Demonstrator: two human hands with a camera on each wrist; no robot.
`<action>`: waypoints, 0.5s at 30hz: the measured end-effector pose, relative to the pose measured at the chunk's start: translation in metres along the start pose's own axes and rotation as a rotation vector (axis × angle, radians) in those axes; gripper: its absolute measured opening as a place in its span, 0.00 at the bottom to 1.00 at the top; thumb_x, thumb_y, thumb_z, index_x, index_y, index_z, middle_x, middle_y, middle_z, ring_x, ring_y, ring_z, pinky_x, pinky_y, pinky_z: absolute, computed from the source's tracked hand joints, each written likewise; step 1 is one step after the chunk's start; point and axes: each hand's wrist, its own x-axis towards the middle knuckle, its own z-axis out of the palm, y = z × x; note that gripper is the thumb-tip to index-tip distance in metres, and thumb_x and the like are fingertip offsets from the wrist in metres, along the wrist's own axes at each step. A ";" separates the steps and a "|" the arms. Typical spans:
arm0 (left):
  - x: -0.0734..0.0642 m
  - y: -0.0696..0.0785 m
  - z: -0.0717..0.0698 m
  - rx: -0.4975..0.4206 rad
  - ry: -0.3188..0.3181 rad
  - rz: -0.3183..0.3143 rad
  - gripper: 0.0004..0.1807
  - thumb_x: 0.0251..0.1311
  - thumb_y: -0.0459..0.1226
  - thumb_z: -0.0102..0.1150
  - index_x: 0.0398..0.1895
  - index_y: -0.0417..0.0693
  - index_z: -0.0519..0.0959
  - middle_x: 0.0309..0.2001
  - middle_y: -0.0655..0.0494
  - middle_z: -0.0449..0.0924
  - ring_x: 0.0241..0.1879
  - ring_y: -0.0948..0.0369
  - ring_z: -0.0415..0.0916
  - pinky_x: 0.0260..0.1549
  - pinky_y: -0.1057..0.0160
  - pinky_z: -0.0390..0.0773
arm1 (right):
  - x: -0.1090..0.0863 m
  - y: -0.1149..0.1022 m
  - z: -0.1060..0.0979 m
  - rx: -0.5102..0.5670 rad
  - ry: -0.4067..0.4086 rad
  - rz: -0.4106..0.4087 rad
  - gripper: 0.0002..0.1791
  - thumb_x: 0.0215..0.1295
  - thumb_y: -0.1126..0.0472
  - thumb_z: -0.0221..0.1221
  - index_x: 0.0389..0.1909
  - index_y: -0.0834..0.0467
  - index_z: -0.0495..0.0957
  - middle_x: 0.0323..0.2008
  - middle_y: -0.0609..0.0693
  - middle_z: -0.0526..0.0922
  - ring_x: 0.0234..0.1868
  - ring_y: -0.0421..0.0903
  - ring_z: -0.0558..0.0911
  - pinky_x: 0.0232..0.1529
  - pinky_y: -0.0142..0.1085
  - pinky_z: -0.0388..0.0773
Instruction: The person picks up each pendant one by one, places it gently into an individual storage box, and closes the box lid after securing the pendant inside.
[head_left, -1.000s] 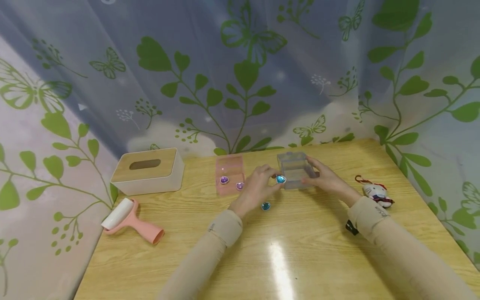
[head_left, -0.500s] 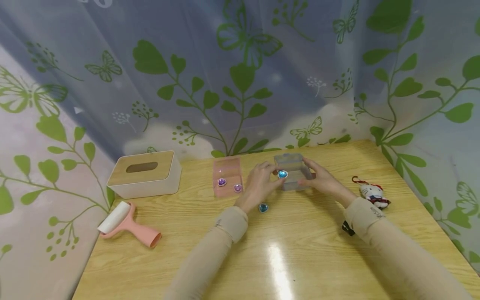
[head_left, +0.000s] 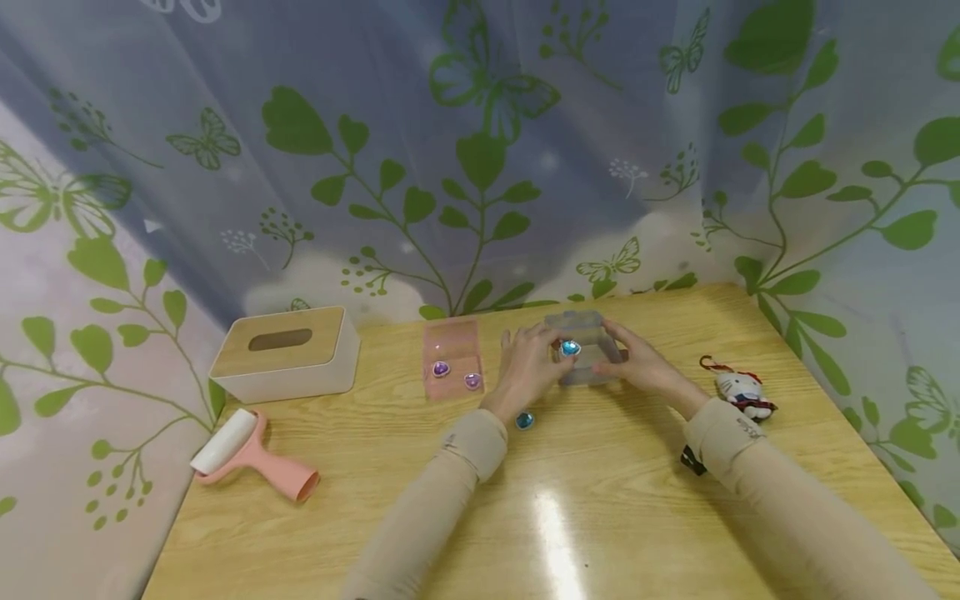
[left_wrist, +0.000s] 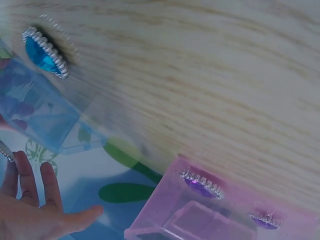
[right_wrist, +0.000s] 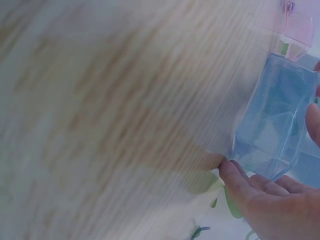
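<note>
My left hand (head_left: 525,364) pinches a blue heart-like gem with a silvery beaded rim (head_left: 570,347) over the open clear bluish plastic box (head_left: 581,377). At the box's right side, my right hand (head_left: 647,372) grips it between thumb and fingers; the right wrist view shows those fingers along the box wall (right_wrist: 275,115). A second blue gem (head_left: 524,421) lies on the table just below my left wrist. Left of that hand is an open pink clear box (head_left: 442,390) bearing two purple gems (head_left: 440,368). My left palm hides part of the bluish box.
At the left stand a white tissue box with a wooden lid (head_left: 285,379) and a pink-handled lint roller (head_left: 281,471). To the right lie a white cat plush charm (head_left: 742,392) and a small black object (head_left: 692,460), partly under my right sleeve. A patterned curtain (head_left: 480,208) backs the wooden table.
My left hand has moved slightly right, carrying the pinched blue gem further over the bluish box. My right hand stays on the box. The head view has shifted slightly.
</note>
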 end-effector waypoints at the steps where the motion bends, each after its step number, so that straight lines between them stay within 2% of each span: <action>1: 0.001 0.000 0.001 0.008 -0.003 -0.001 0.18 0.68 0.48 0.68 0.60 0.60 0.84 0.48 0.62 0.86 0.61 0.53 0.80 0.79 0.28 0.55 | 0.000 0.000 0.000 0.003 0.000 0.001 0.53 0.76 0.58 0.62 0.86 0.57 0.34 0.86 0.66 0.35 0.79 0.79 0.53 0.72 0.73 0.66; 5: 0.004 0.000 0.005 0.049 -0.018 -0.006 0.18 0.68 0.49 0.68 0.60 0.61 0.85 0.49 0.63 0.85 0.61 0.53 0.80 0.78 0.26 0.54 | -0.001 -0.001 0.001 0.015 0.000 0.005 0.53 0.76 0.58 0.63 0.86 0.57 0.34 0.86 0.65 0.35 0.80 0.79 0.52 0.72 0.73 0.66; 10: 0.008 0.002 0.010 0.087 -0.054 -0.024 0.17 0.70 0.51 0.66 0.59 0.64 0.85 0.53 0.64 0.85 0.67 0.51 0.77 0.77 0.23 0.49 | -0.002 -0.001 0.001 0.022 -0.002 0.018 0.54 0.77 0.54 0.63 0.87 0.55 0.34 0.86 0.64 0.34 0.81 0.78 0.51 0.73 0.72 0.66; 15: 0.011 0.002 0.013 0.090 -0.087 -0.042 0.18 0.70 0.49 0.67 0.61 0.64 0.85 0.61 0.62 0.84 0.73 0.49 0.72 0.77 0.21 0.46 | -0.001 0.000 0.002 0.028 0.000 0.022 0.52 0.78 0.56 0.61 0.87 0.55 0.33 0.86 0.63 0.34 0.81 0.77 0.50 0.74 0.71 0.65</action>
